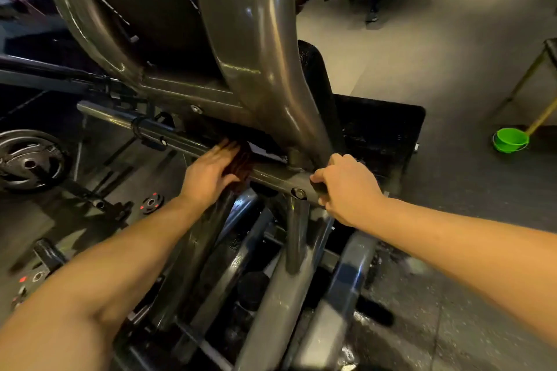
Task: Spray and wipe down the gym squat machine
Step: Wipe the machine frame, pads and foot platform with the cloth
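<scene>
The grey steel squat machine (247, 48) fills the middle of the head view, with a horizontal crossbar (280, 179) running under its big curved upright. My left hand (211, 173) presses a dark brown cloth (242, 161) against the crossbar, fingers fairly straight over it. My right hand (346, 187) grips the right end of the same crossbar, fingers curled round it. No spray bottle is in view. The lower frame tubes (301, 295) look wet and shiny.
Weight plates (28, 159) sit on pegs at the left. A black footplate (379, 129) lies behind the crossbar. A green bucket (511, 140) with a yellow handle stands on the floor at right. People and benches are far back. Wet patches mark the floor near my right arm.
</scene>
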Demonstrator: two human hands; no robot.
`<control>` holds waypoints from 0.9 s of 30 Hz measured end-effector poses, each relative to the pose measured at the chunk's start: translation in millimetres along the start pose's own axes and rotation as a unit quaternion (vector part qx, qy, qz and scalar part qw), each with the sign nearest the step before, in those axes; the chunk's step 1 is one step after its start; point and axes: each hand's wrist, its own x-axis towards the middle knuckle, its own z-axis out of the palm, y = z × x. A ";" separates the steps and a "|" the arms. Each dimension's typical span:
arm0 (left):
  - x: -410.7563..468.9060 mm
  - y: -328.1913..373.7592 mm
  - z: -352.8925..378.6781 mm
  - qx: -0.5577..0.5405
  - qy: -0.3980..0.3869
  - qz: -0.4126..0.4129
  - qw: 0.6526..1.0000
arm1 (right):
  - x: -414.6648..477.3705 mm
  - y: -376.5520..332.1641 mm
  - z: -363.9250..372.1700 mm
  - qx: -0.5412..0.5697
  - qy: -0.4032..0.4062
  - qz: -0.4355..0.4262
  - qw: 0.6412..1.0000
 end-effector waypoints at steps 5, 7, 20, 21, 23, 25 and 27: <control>-7.2 91.9 16.7 0.011 0.042 0.107 0.993 | 0.2 1.8 5.0 -0.024 -0.011 -0.015 1.000; -6.8 92.6 20.2 0.022 0.042 0.109 0.993 | 0.6 1.7 2.2 -0.010 -0.013 -0.013 1.000; -18.7 55.2 6.0 -0.045 0.054 -0.060 0.996 | -37.7 61.4 -31.2 0.125 -0.056 0.018 0.990; -24.8 68.8 10.8 -0.065 0.069 -0.046 0.994 | -45.0 66.7 -31.3 0.145 -0.041 0.033 0.988; -30.1 103.2 20.5 -0.105 0.095 0.000 0.990 | -56.9 74.6 -30.5 0.168 -0.019 0.058 0.984; -33.0 141.6 30.1 -0.136 0.119 0.021 0.983 | -65.0 79.0 -28.1 0.176 -0.026 0.062 0.982; -36.1 173.3 37.2 -0.149 0.126 0.031 0.980 | -70.5 80.0 -25.5 0.186 -0.038 0.059 0.980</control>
